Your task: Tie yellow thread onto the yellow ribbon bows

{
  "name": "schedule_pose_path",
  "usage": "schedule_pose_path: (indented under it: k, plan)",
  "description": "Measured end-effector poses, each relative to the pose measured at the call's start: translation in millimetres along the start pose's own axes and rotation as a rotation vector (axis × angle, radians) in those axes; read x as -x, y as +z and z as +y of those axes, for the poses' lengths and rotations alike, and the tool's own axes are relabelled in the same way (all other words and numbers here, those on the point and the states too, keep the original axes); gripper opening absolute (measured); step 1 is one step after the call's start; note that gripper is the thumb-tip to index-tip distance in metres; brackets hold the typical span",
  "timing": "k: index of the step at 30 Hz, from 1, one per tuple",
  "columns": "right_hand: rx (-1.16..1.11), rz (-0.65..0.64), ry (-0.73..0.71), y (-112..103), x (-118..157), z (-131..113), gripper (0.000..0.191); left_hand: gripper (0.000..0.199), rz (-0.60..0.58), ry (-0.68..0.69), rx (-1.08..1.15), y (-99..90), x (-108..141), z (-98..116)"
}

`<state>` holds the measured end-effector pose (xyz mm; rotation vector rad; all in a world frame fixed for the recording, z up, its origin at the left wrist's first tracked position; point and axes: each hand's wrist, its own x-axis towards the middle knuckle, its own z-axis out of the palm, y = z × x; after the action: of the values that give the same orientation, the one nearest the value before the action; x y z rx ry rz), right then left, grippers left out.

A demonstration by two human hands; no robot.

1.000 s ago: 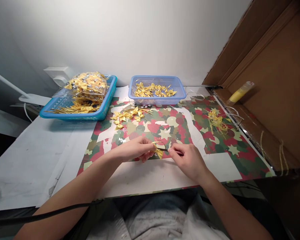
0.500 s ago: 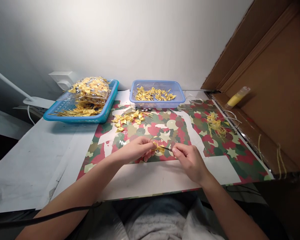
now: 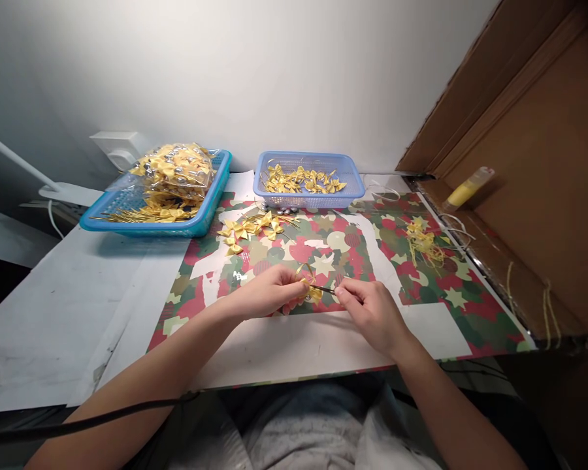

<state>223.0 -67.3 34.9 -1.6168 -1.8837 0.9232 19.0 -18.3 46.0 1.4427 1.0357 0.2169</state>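
Note:
Pinched in the fingers of my left hand (image 3: 269, 291) is a yellow ribbon bow (image 3: 316, 296) with a small round silvery piece at its middle. A thin loop of golden cord (image 3: 304, 269) stands up from the bow. My right hand (image 3: 372, 314) is closed around a slim dark metal tool (image 3: 326, 289), perhaps tweezers; its tip meets the bow near my left fingertips. The exact contact is too small to make out. Several loose yellow bows (image 3: 245, 228) with golden cord tails lie beyond my left hand.
A blue basket (image 3: 147, 226) at left holds a clear bag of bows (image 3: 176, 164). A lilac basket (image 3: 308, 201) at the back holds more bows, with silvery beads (image 3: 279, 210) before it. Yellow thread scraps (image 3: 424, 241) lie right, near a yellow tube (image 3: 469, 188) and cardboard wall (image 3: 519, 163).
The cord loop above the bow has become narrower and more upright. My right hand has shifted slightly left, closer to my left hand. The view has tilted a little.

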Motion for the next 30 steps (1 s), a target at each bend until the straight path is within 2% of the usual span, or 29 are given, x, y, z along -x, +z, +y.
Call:
schedule_pose_path:
  k: [16,30]
  plan:
    - [0.026,-0.006,0.011,0.2,-0.7,-1.3,0.037,0.04,-0.002,-0.011,-0.053,0.0,0.4,1.4]
    - [0.041,0.053,-0.017,3.3,-0.6,0.6,0.037,0.034,-0.018,-0.008,-0.05,0.1,0.7,2.6]
